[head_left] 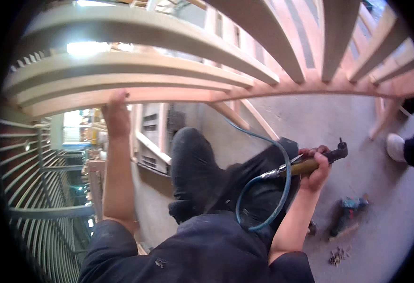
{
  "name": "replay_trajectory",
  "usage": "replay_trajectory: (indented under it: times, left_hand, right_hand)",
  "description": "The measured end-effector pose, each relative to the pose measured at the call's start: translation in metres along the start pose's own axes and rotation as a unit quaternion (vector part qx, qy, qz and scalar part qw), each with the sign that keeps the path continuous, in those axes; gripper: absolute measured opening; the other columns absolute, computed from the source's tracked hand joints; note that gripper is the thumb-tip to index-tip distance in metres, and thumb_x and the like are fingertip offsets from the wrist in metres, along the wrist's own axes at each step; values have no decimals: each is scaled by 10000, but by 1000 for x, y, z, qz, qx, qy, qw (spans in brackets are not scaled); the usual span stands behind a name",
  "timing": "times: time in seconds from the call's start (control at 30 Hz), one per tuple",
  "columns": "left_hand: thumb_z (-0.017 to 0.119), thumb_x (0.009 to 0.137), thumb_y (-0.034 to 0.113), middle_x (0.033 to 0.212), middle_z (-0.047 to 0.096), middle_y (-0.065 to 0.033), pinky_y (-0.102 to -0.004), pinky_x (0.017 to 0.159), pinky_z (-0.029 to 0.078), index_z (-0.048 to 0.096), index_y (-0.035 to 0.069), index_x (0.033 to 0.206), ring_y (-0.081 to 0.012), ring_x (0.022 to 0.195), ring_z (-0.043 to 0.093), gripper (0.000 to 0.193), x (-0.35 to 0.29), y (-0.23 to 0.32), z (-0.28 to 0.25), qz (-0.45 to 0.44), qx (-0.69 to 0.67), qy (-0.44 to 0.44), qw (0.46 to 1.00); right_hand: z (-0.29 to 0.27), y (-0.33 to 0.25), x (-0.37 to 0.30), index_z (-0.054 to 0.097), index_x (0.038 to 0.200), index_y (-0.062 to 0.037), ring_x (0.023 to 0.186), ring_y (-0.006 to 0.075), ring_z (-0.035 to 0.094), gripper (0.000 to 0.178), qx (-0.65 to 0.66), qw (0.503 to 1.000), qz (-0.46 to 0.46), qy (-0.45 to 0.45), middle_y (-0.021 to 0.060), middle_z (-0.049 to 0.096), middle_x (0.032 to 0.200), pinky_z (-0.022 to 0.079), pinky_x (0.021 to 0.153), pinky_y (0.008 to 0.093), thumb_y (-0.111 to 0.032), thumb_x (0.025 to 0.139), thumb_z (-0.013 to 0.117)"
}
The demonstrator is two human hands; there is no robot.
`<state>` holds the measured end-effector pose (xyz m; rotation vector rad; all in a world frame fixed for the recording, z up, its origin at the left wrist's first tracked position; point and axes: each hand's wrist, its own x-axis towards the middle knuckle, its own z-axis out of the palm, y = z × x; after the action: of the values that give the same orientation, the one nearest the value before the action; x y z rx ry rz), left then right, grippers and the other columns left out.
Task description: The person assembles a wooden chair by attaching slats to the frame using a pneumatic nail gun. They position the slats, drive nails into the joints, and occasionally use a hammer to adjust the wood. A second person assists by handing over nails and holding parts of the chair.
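Note:
A pale wooden frame with long slats spans the upper part of the head view. My left hand is raised to its lower rail, closed against the edge; a small dark spot shows by the fingertips, too small to name. In my right hand is an air screwdriver with a yellow-brown body and a black right-angle head pointing right, away from the wood. A teal air hose loops from its metal end over my lap and up toward the frame. A thin light strip shows beside the right fingers.
On the floor at right lie a teal-and-black cordless drill and a small pile of screws. Another person's shoe stands at the right edge. A metal-barred rack is at left, with a dark crate beyond my knee.

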<state>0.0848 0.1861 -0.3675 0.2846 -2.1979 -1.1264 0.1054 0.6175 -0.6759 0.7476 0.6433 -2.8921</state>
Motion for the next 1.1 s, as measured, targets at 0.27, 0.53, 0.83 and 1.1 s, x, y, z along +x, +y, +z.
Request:
replay_trajectory:
  times: [0.27,0.53,0.83,1.1]
  left_hand:
    - [570,1013,249,1257,656,-111,-376,1074,440,690,-19,1215,-233,1175,610,356,69,-69,-42,75,49,-28,996]
    - [656,984,257,1342,642,-115,-373,1127,397,627,-12,1354,-212,1272,574,459,76,-47,-24,158,153,-188,957]
    - [769,883,210,1271,681,-112,-282,1021,435,633,-35,1305,-151,1146,610,506,-6,11,26,88,-64,-95,990]
    - [739,924,169,1178,724,-113,-298,983,494,604,-40,1317,-140,1083,651,465,-2,4,32,103,-70,-85,989]
  right_hand:
    - [-163,-31,51,712,820,2,723,237,667,169,-129,966,-67,213,117,713,822,532,672,370,-155,797,769]
    - [-205,-4,91,605,923,102,697,282,702,306,-239,902,-102,344,165,697,823,563,618,412,-22,727,805]
    - [-230,-38,43,678,914,53,715,221,667,233,-493,832,-48,250,113,674,840,545,614,385,-108,786,787]
    - [-120,-127,14,673,892,-8,706,154,610,203,-595,715,-290,226,10,625,740,491,613,321,-183,843,763]
